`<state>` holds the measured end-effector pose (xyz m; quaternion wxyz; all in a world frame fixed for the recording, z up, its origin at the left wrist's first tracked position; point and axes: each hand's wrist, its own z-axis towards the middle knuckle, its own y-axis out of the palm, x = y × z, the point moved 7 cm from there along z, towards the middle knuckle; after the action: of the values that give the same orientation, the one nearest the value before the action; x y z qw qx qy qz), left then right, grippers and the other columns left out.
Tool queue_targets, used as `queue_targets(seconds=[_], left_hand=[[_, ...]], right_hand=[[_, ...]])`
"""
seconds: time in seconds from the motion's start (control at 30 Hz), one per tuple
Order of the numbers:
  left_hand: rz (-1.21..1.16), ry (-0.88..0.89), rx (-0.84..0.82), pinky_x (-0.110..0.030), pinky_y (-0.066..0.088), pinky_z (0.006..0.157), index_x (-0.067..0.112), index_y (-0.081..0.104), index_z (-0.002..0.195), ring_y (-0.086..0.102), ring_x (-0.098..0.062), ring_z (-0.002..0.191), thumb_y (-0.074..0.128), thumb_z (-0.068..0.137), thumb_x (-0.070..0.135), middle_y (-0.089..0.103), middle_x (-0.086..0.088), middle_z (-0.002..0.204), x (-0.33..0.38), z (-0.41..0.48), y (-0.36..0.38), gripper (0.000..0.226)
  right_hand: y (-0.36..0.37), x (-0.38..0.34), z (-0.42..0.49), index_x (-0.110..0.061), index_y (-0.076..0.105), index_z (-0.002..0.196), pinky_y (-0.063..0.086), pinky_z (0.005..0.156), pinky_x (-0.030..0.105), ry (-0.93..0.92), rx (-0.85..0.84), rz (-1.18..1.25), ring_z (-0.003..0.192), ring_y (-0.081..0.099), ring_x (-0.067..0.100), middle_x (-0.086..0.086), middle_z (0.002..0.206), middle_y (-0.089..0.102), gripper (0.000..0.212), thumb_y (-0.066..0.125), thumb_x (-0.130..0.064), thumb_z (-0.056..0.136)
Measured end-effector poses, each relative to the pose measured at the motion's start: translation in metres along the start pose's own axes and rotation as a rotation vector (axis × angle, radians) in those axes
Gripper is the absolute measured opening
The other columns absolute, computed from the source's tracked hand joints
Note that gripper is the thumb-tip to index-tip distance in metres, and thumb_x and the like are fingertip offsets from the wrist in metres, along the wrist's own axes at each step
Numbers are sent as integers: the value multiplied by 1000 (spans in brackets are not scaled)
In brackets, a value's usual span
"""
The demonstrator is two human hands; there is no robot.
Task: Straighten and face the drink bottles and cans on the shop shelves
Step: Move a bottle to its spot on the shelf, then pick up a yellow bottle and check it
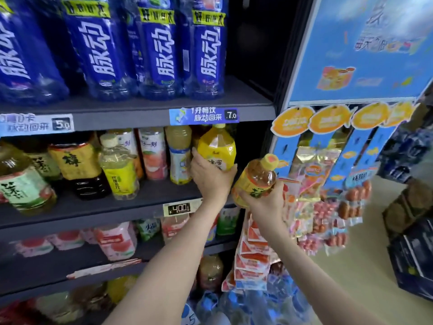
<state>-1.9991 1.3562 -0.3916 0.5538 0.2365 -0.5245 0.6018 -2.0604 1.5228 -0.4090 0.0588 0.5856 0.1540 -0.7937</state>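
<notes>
Blue bottles [206,55] on the top shelf: clear plastic, glossy blue film labels w/ light glints. Shelf boards [121,119]: dark grey, matt, smooth, prob. painted metal. Price strips [203,116] on the shelf edge: glossy print, plastic or paper, can't tell which. Yellow-wrapped bottle [216,148]: shiny plastic sleeve, creased highlights near the shoulder. Tea bottle [255,181]: clear smooth plastic, amber liquid showing thru, glossy label; its yellow cap [270,160] is smooth plastic. Dark bottle [79,170]: plastic, yellow label looks papery, less shine. Snack packets [328,214] at right: thin shiny film, some foil-like gold. Blue display board [363,55]: printed card, semi-gloss. Cartons [412,261] far right: dark printed cardboard, slight sheen.
</notes>
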Motion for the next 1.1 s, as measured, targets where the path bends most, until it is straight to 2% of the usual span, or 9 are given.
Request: queue_targets(seconds=[0.13,0.23,0.4,0.5,0.57,0.63,0.77,0.97,1.1], left_hand=[[-140,-15,32,-41,41,102,3,28,137,42,-29,123,88,54,37,42,-13,130,-11,1,-7,108],[-164,32,50,-31,42,97,-1,28,135,45,-25,120,90,53,30,42,-14,128,-20,-21,-33,106],[-168,-19,78,-32,40,97,4,18,134,43,-22,118,89,58,22,36,-11,129,-44,-53,-76,106],[-192,-24,124,-24,36,96,2,17,135,39,-14,115,88,59,15,32,-5,126,-46,-54,-94,106],[-216,-32,157,-27,37,99,3,16,135,39,-14,116,88,59,17,31,-3,126,-46,-49,-102,106],[-243,-49,187,-33,36,104,7,16,135,38,-15,120,89,58,22,31,-2,130,-47,-45,-107,107],[-282,-76,243,-41,36,108,7,16,137,38,-22,126,89,58,22,32,-10,138,-48,-41,-113,109],[-205,-48,264,-38,38,104,5,17,137,38,-22,124,90,55,23,32,-11,135,-49,-40,-121,111],[-156,-104,206,-44,38,105,13,16,139,38,-21,125,90,53,33,34,-8,136,-48,-42,-133,115]], right_hand=[[2,6,5,-37,38,98,47,77,20,-12,-30,48,94,57,5,0,105,53,64,87,-17,62],[5,6,8,-33,39,98,45,71,8,-8,-69,67,86,55,-8,-2,101,53,59,84,-10,66],[22,-4,21,-12,44,121,46,83,17,-9,-137,44,101,57,11,1,111,55,63,82,-14,70],[39,-9,27,-11,43,125,38,71,-1,-29,-181,0,96,52,7,-5,107,53,63,79,-15,74],[51,-10,32,-9,42,127,33,61,-5,-32,-193,-38,91,47,5,-8,102,49,60,75,-15,78],[62,-8,43,-9,41,129,35,61,1,-16,-187,-73,91,48,8,-3,105,52,59,73,-17,80],[86,1,78,-5,38,132,41,78,27,25,-201,-118,108,57,28,14,121,57,61,71,-17,81],[114,15,125,-3,31,137,44,83,30,123,-242,-159,114,56,31,16,126,56,72,73,-17,80],[110,8,102,-2,28,139,42,84,30,146,-246,-128,116,54,32,17,127,55,74,72,-16,81]])
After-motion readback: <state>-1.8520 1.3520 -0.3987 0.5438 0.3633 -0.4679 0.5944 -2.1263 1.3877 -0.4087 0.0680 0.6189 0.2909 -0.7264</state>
